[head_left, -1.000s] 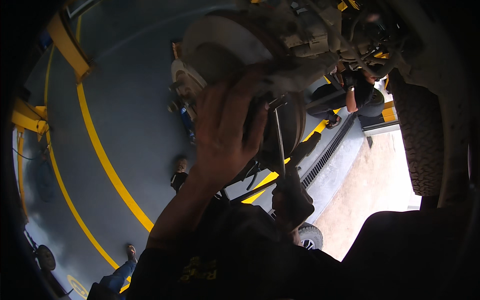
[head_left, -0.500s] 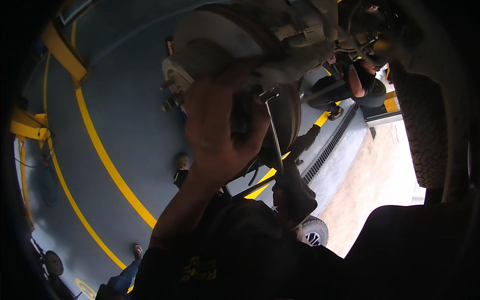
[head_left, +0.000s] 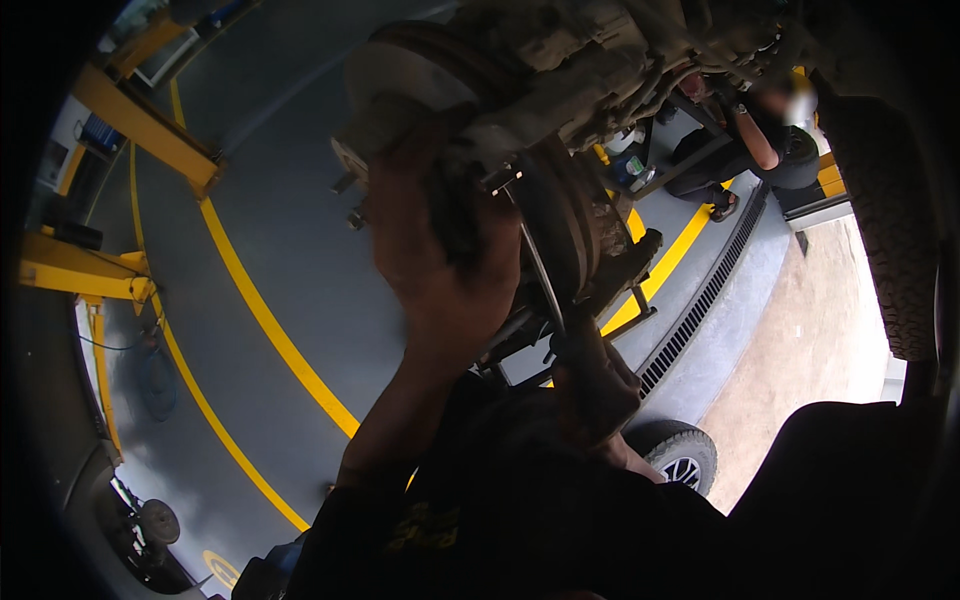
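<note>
Above me hangs a raised vehicle's wheel hub with its brake disc (head_left: 410, 75), bare of a wheel. My left hand (head_left: 440, 275) reaches up beside it, fingers curled round a dark part that I cannot make out in the shadow. Lower down on the right, my right hand (head_left: 592, 385) is closed on the lower end of a long thin steel wrench (head_left: 540, 265). Its shaft slants up and left, and the short crosswise head lies next to my left hand's thumb side, under the axle parts. Whether the head sits on a fastener is too dark to tell.
Yellow lift arms (head_left: 150, 130) stand at left. A co-worker (head_left: 725, 150) crouches beyond the axle at upper right. A treaded tyre (head_left: 895, 230) hangs at far right; a wheel (head_left: 685, 462) shows below. A floor drain grate (head_left: 705, 285) runs along the right.
My view has turned, so the floor, lift arms and co-worker appear farther right. The wrench's head now appears slightly farther left, its shaft more slanted. Both hands keep their grips.
</note>
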